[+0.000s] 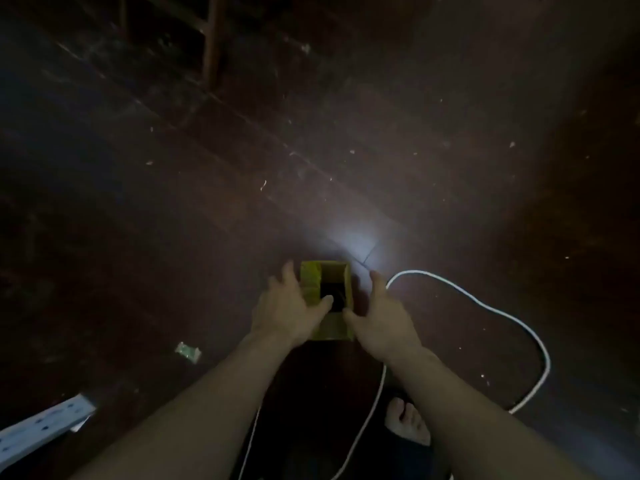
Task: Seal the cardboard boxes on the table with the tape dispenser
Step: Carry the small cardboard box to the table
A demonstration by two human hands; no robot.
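A small cardboard box [332, 275] with its top flaps open stands on a dark brown floor in dim light. My left hand [289, 311] is at the box's left side, its thumb reaching over the dark opening. My right hand [381, 313] is at the right side, thumb by the near flap, fingers spread and fairly straight. Neither hand clearly grips the box. No tape dispenser is in view.
A white cable [512, 318] loops across the floor right of the box. A white power strip [41, 431] lies at the lower left, a small crumpled wrapper [188, 352] near it. A bare foot [407, 422] stands below my right arm.
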